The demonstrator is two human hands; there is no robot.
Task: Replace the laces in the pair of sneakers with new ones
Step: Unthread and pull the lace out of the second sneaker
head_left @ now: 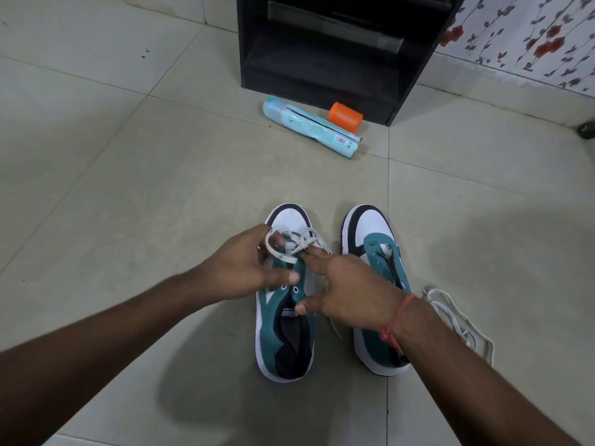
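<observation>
On tiled floor (161,188), hands (248,268) pinch lace (277,251)

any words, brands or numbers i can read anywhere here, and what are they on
None can be read.
Spray can lying on the floor: printed text, a barcode-like patch and small symbols near its base, all too small and blurred to read.
Left sneaker: a small tag at the tongue, too blurred to read.
Right sneaker, orange cap, black cabinet: no text visible.
</observation>
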